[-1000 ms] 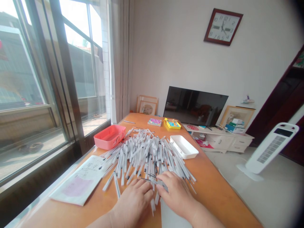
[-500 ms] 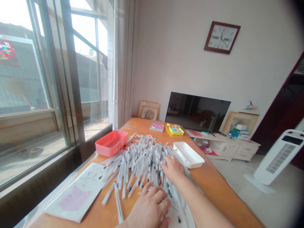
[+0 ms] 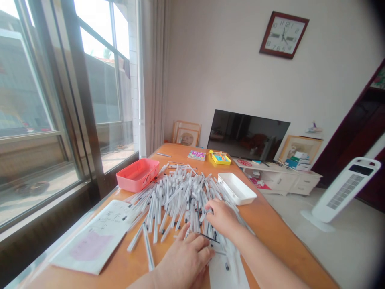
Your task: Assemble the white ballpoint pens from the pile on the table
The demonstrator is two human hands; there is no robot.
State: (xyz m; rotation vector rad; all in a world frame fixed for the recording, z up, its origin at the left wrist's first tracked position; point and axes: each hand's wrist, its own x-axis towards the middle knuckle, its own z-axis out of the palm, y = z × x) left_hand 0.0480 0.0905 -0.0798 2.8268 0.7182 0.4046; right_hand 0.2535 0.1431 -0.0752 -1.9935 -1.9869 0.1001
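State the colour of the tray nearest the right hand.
The tray is white, best seen in the head view.

Undersides of my left fingers (image 3: 197, 242) hidden
I can't tell whether they grip anything; the bottom edge crops both my forearms (image 3: 258, 251) and the white sheet (image 3: 218, 277), and the smallest print on the booklet (image 3: 90, 243) is too blurred to read.

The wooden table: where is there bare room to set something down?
Bare wood shows between the right forearm and the right edge of the table, and between the booklet and left forearm. Crowded: the middle, where pens heap between the pink box and white tray, down to the left hand and right hand.
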